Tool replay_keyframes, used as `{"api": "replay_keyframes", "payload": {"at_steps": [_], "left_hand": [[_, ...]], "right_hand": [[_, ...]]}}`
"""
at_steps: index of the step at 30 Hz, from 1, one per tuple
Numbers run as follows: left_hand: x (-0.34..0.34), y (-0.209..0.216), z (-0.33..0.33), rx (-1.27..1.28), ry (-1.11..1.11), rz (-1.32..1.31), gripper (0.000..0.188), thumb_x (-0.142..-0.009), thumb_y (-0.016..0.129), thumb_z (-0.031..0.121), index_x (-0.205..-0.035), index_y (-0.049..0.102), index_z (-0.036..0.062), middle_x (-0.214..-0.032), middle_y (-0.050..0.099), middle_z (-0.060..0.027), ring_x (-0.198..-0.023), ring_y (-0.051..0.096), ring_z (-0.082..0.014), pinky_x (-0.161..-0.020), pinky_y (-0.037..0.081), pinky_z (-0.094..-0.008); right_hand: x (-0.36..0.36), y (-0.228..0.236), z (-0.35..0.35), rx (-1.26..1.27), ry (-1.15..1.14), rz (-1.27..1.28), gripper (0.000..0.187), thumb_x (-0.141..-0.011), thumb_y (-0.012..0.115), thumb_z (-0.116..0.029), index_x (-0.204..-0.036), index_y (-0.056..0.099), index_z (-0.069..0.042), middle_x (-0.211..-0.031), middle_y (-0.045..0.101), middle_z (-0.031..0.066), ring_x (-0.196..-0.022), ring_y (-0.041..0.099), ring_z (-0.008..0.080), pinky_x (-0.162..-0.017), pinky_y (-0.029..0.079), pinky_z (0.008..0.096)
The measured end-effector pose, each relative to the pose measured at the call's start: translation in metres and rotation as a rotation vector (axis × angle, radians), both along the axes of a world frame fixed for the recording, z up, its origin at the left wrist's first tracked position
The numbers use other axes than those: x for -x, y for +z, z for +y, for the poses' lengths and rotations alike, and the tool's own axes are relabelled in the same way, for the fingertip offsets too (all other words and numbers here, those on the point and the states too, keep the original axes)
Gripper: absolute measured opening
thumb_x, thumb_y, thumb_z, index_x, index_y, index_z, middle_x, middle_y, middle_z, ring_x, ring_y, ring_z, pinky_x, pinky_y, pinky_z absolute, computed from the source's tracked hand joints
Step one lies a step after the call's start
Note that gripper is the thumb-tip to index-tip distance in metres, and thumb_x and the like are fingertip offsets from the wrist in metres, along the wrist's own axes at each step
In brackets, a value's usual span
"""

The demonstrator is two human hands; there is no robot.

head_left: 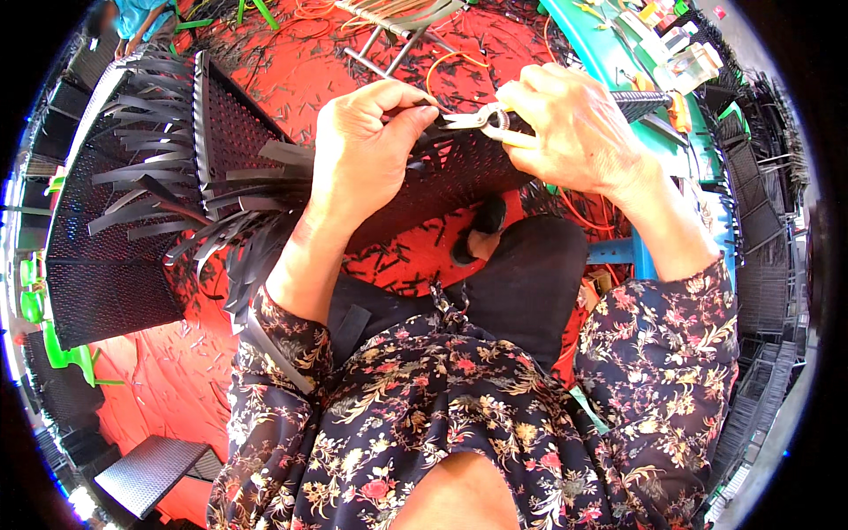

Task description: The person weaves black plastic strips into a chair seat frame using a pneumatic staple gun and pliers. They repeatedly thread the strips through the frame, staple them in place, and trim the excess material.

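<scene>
My right hand (574, 128) is wrapped round a pair of pruning shears (488, 118) with pale yellow handles and a coiled spring. Their blades point left, close to the fingertips of my left hand (364, 146). Thumb and forefinger there pinch the end of a dark strip (408, 109), mostly hidden by the fingers. Below both hands a black woven panel (442, 190) with small holes slants across above my lap. Loose flat black strips (252, 190) fan out beside my left forearm.
More woven panels (115, 300) with strip ends stand at left. Red sheeting (141, 389) littered with black offcuts covers the floor. At upper right is a green table (587, 35) with tools; a folding stool (402, 22) stands ahead. Another person (141, 18) is at far upper left.
</scene>
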State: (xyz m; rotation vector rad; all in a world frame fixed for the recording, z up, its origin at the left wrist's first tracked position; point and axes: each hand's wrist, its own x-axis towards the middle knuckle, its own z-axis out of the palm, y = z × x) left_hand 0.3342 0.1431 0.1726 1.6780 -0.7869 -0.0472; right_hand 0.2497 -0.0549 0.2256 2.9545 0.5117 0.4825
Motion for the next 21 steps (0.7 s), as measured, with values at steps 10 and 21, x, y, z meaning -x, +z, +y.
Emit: {"api": "replay_keyframes", "payload": {"at_steps": [10,21], "left_hand": [[0.004,0.000,0.001,0.085,-0.036,-0.055,0.003,-0.078,0.066,0.002,-0.081,0.067,0.0014,-0.066,0.062,-0.0039,-0.058,0.054,-0.0063,-0.054,0.042,-0.0232],[-0.004,-0.007,0.008,0.207,-0.352,-0.249,0.017,-0.075,0.070,0.009,-0.091,0.068,0.0067,-0.088,0.066,-0.0068,-0.085,0.060,-0.0205,-0.082,0.046,-0.0317]], "right_hand": [[-0.003,-0.005,0.002,-0.009,-0.043,0.048,0.020,-0.071,0.066,-0.019,-0.082,0.057,-0.005,-0.078,0.060,0.0129,-0.076,0.063,0.0302,-0.069,0.051,0.0405],[0.233,-0.070,-0.154,-0.258,-1.137,-0.094,0.043,-0.081,0.065,-0.031,-0.113,0.058,-0.003,-0.100,0.063,0.0174,-0.093,0.061,0.0283,-0.083,0.046,0.0357]]}}
